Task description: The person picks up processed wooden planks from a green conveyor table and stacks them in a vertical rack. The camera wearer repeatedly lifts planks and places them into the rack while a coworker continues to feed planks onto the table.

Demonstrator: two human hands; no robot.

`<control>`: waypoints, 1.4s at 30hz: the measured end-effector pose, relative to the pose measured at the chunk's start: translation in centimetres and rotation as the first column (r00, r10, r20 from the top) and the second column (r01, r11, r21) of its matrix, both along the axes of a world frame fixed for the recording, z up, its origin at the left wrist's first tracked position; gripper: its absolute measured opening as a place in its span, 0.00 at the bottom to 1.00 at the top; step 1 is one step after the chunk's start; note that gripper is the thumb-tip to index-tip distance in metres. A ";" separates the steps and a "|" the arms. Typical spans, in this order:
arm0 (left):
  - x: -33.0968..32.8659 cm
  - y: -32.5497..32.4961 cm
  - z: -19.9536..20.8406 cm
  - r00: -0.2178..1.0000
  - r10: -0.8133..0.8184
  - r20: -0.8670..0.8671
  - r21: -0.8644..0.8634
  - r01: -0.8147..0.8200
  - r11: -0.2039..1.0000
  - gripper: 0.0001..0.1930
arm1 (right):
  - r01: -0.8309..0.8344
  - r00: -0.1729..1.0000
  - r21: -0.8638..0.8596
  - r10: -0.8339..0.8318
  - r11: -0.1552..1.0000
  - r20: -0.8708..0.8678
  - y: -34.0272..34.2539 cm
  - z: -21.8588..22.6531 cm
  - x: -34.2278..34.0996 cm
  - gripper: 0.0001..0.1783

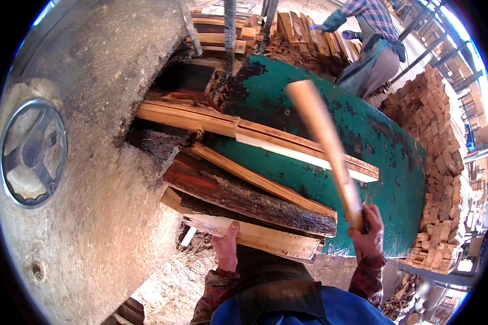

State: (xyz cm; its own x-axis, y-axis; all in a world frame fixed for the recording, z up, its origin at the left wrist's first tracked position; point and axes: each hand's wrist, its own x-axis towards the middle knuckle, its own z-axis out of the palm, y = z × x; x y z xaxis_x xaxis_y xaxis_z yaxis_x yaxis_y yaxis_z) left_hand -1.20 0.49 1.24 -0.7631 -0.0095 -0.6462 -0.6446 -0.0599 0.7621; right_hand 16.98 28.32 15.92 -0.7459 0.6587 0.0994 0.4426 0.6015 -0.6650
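Note:
My right hand (370, 233) is closed around the lower end of a wooden strip (333, 154). The strip slants up and left over the green table, its upper part smeared by motion. At the near edge of the table, my left hand (226, 249) grips a pale plank (274, 238), thumb over its near face and the other fingers mostly hidden. Directly behind that plank lies a bark-edged slab (249, 192). Beyond it are a narrow strip (260, 176) and long sawn battens (303, 143) lying side by side.
On the left stands a large sawdust-covered machine housing (103, 162) with a round handwheel (32, 154). The green metal table (396, 179) has worn paint. Stacked wood pieces (439, 135) rise at its right. Behind it, another person (377, 38) bends near piled boards (309, 38).

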 end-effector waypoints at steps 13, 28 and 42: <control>0.0 -0.2 -1.0 0.997 -0.002 -0.080 0.144 0.013 0.989 0.27 | -0.704 0.687 -0.201 0.725 0.681 0.049 -0.8 -7.8 -17.1 0.26; 0.0 -0.2 -0.4 0.985 -0.001 -0.171 0.124 0.022 0.992 0.26 | -0.634 0.765 -0.215 0.643 0.743 -0.035 -4.7 -7.8 -27.9 0.29; -0.2 -0.3 0.7 0.996 0.049 -0.077 0.196 -0.033 0.980 0.20 | -0.750 0.547 -0.235 0.780 0.618 0.304 -2.3 -4.7 -20.1 0.32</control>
